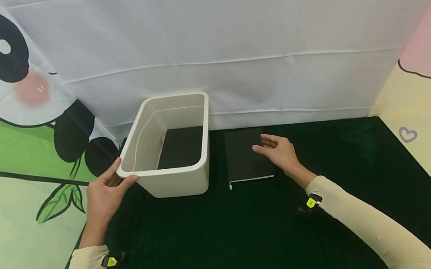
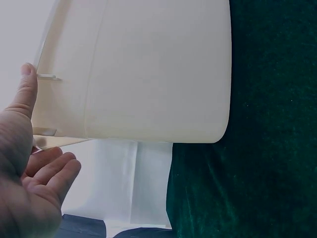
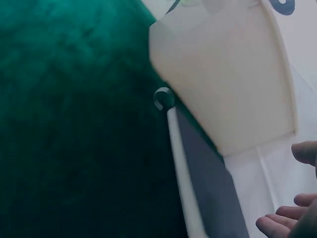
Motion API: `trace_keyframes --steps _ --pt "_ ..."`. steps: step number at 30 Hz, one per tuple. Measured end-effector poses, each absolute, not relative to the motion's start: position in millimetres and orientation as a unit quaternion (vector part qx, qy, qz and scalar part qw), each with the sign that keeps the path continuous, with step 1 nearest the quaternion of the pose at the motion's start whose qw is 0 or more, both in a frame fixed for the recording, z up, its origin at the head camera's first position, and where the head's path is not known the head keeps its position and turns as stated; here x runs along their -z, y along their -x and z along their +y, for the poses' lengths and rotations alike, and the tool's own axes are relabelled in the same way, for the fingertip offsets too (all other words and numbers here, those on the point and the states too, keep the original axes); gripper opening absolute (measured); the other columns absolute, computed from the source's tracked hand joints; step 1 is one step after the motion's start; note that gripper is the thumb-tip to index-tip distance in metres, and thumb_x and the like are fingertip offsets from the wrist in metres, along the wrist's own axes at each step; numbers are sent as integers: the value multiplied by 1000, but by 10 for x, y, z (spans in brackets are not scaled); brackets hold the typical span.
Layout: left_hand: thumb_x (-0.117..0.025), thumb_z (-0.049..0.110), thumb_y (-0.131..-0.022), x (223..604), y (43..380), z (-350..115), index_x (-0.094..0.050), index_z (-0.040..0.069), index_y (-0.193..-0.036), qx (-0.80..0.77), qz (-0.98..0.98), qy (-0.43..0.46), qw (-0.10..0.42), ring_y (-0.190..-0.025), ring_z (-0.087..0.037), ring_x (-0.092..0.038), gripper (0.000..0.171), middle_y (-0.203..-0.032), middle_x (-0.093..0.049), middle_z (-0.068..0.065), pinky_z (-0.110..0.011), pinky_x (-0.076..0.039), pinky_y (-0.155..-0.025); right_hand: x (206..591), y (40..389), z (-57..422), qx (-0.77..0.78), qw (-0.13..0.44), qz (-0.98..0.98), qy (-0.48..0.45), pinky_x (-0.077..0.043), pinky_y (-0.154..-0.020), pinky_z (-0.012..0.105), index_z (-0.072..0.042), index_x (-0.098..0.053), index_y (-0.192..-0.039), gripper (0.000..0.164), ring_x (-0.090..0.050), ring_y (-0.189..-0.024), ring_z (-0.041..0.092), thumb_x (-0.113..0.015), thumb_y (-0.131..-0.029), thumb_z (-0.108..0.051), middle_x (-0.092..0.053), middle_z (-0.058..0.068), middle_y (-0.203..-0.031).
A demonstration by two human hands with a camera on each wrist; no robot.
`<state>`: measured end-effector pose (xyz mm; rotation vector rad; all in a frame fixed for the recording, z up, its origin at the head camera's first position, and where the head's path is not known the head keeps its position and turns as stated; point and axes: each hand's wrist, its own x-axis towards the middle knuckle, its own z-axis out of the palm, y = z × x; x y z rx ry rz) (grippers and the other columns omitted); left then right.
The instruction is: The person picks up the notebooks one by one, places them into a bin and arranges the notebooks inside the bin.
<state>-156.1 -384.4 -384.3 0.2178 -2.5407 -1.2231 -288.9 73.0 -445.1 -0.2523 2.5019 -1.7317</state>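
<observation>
A cream plastic storage bin (image 1: 177, 183) stands at the back left of the dark green cloth. My left hand (image 1: 103, 195) grips its near left corner, thumb along the near side of the rim and fingers around the left side. In the left wrist view that thumb (image 2: 27, 91) lies against the rim. A flat black item (image 1: 181, 147) lies on the bin's floor. Right of the bin lies a closed black notebook (image 1: 244, 155) with a ribbon end at its near left corner. My right hand (image 1: 280, 151) hovers over the notebook's right edge, fingers loosely spread and holding nothing.
Dark green cloth (image 1: 228, 240) covers the table. A white fabric backdrop (image 1: 274, 87) hangs right behind the bin and notebook. Printed cartoon sheets (image 1: 12, 186) flank the table on both sides.
</observation>
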Motion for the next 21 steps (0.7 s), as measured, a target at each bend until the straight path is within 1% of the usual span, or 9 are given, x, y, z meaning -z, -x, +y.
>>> trace_keyframes --steps 5,11,17,21 --pt "-78 42 -90 3839 1562 -3848 -42 23 -156 425 -888 -78 154 -133 -39 -54 78 -152 -50 -14 -58 -47 -100 4595 2876 818 523 35 846 99 -48 -108 50 -9 -51 -151 72 -54 -136 35 -74 -93 -46 -52 18 -152" --pt "-78 43 -89 3837 1586 -3837 -42 23 -156 425 -889 -79 153 -132 -38 -55 79 -151 -52 -14 -57 -48 -100 4757 2858 902 479 29 870 108 -49 -106 53 -5 -51 -149 75 -54 -136 39 -74 -93 -47 -51 21 -151" --pt "-79 43 -89 3842 1593 -3823 -42 22 -156 425 -889 -81 152 -132 -38 -55 79 -150 -52 -14 -56 -48 -99 4881 2828 948 440 44 889 116 -43 -111 56 -5 -49 -151 78 -48 -141 39 -73 -92 -52 -48 20 -154" --pt "-78 43 -89 3848 1600 -3818 -42 23 -156 427 -888 -79 151 -132 -38 -55 79 -150 -52 -14 -56 -48 -99 4933 2812 957 417 46 900 121 -39 -114 57 -5 -50 -150 79 -45 -143 39 -73 -91 -52 -47 21 -155"
